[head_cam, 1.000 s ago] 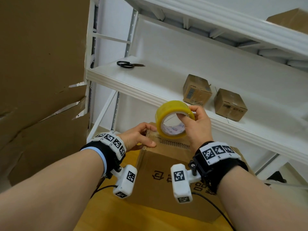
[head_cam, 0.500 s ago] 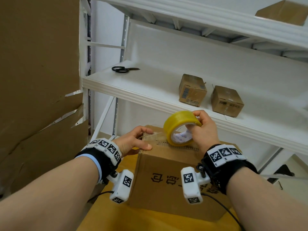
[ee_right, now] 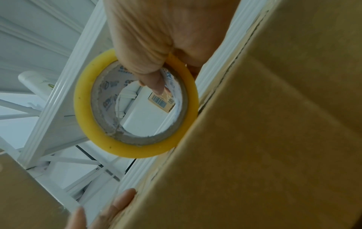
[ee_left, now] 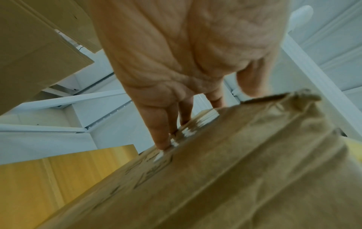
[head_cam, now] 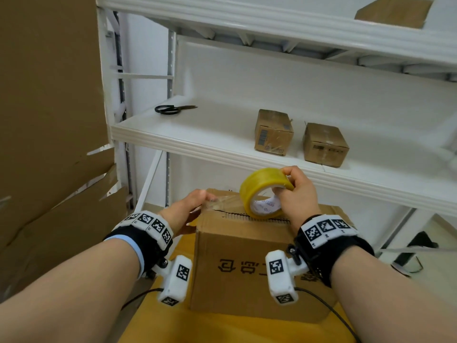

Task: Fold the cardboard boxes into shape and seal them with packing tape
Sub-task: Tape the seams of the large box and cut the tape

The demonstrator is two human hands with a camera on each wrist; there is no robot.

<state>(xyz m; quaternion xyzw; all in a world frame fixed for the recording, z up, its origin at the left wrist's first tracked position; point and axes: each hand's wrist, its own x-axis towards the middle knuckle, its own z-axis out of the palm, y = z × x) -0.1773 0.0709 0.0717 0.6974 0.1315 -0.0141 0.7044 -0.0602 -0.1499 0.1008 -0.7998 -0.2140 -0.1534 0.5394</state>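
A yellow-topped table (head_cam: 222,328) lies nearest, and on it stands the cardboard box (head_cam: 247,268), its near face printed with dark characters. Its top flaps are closed, with a corrugated edge showing along the seam.

The left hand (head_cam: 188,214) lies at the box's upper left corner, fingers fairly straight and flat. In the left wrist view the fingertips (ee_left: 162,144) press against the box's left side, where clear tape glints, and the thumb reaches over the top edge. A strip of clear tape (head_cam: 222,201) runs across the box top from that corner towards the roll.

The right hand (head_cam: 296,196) grips the yellow roll of packing tape (head_cam: 262,194), which stands on edge and touches the top of the box near the seam. One finger is hooked through the core and the others are curled over the outer rim, as the right wrist view shows.

Beyond the box is a white shelf unit (head_cam: 197,144). On its middle shelf sit two small taped cartons (head_cam: 273,131) (head_cam: 325,144), side by side at the right. Black-handled scissors (head_cam: 173,109) lie far left on the same shelf. Another brown carton (head_cam: 393,11) shows on the top shelf. Large sheets of flat cardboard (head_cam: 49,120) lean at the left.
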